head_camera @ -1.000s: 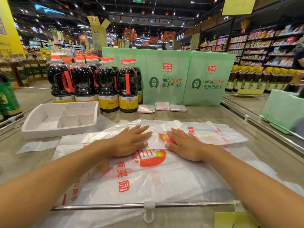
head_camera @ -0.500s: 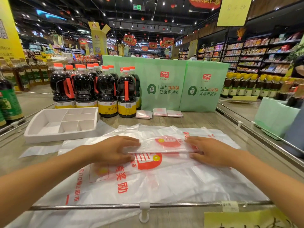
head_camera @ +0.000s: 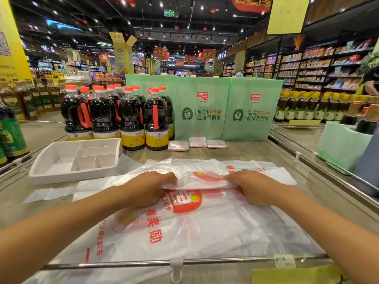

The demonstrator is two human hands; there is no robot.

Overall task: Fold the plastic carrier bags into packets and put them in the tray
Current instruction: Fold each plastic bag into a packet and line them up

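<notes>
On a wooden supermarket counter (head_camera: 256,153), a person's left hand (head_camera: 149,189) and right hand (head_camera: 254,187), set apart, each grip an end of the folded far edge of a translucent white red-printed plastic carrier bag (head_camera: 184,228), fingertips apparently tucked underneath. A white compartmented plastic tray (head_camera: 51,174) sits just left; three small folded bag packets (head_camera: 198,142) lie beyond.

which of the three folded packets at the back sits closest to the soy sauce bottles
The leftmost packet: it lies right beside the nearest bottle, while the other two packets lie further right.
</notes>
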